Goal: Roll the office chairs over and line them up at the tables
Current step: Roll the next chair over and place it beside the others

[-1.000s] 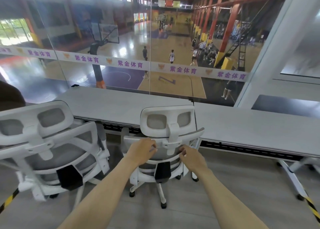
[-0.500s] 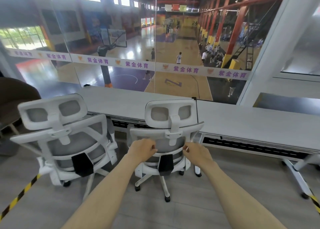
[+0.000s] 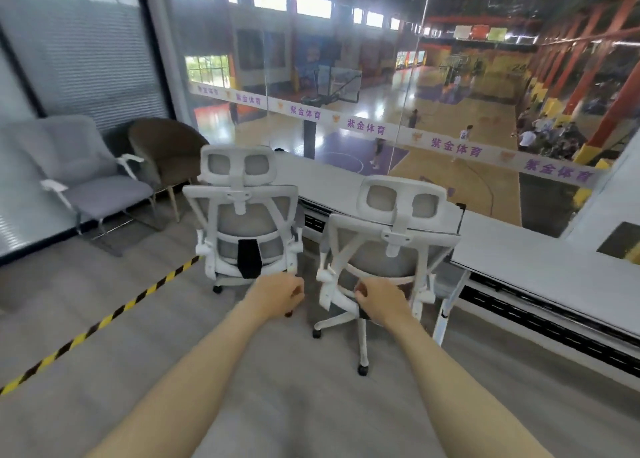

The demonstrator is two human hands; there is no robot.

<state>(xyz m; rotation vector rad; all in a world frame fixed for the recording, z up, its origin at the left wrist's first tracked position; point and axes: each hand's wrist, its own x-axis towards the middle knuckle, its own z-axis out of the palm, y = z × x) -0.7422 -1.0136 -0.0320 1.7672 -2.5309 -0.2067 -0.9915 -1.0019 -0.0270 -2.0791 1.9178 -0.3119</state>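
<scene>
- left forearm [image 3: 180, 371]: bare all the way up from the bottom edge to the wrist, long and smooth.
- right forearm [image 3: 450, 371]: bare the same way, long and smooth.
- left hand [image 3: 277, 296]: bare, seen from the back.
- right hand [image 3: 381, 300]: bare too, seen from the back, knuckles showing.

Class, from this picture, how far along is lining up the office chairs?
Done: the left chair and right chair stand side by side at the table, backs toward the camera. In hand: the right hand is curled by the right chair's lower frame, grip unclear; the left hand holds nothing. Left: no other office chair is in view.
</scene>
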